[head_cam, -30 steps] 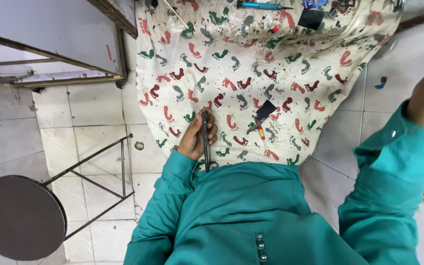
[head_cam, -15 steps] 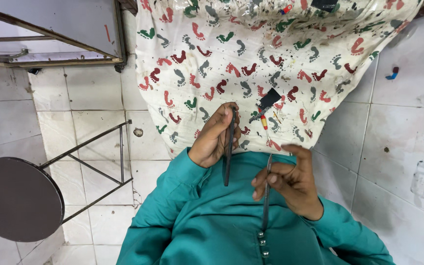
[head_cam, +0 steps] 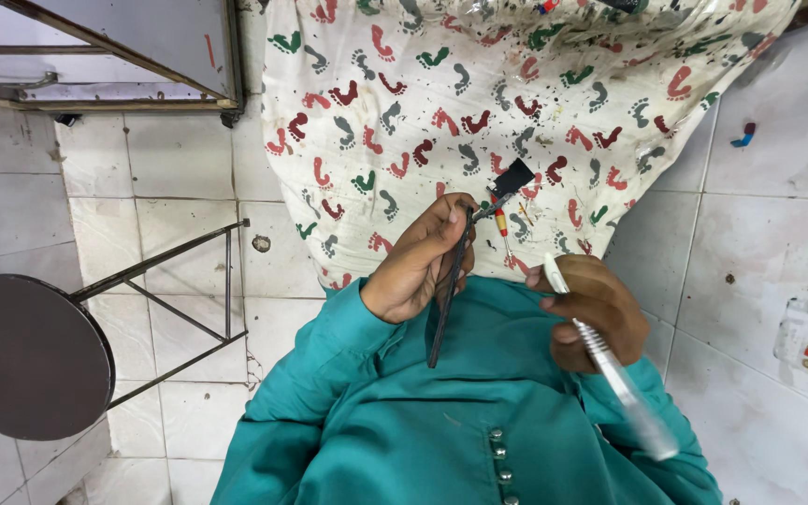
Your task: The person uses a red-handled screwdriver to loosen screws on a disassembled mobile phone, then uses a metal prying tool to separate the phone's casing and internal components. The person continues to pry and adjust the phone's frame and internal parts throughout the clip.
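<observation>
Here the left hand (head_cam: 413,271) has its grip clamped on a long, thin, dark metal tool (head_cam: 449,290), fingers curled round its upper part so that the shaft hangs down past the palm over the teal button-front garment (head_cam: 404,421) the person wears. The tool's upper end lies just beside a small black flat piece (head_cam: 513,177) resting on the white cloth printed with red, green and grey footprints (head_cam: 479,103), which drapes down over the bench edge. The right hand (head_cam: 591,313) is closed round a slim white and translucent pen-like tool (head_cam: 610,365), held slanting, its white tip sticking up above the knuckles and its clear end reaching down towards the right sleeve. The two hands are near each other but apart, both in front of the chest. A small red-and-yellow object (head_cam: 502,227) lies on the cloth between them. To the left, on the white tiled floor (head_cam: 170,178), stands a round dark stool with a black metal frame (head_cam: 30,355), and above it a grey metal drawer unit (head_cam: 95,47).
</observation>
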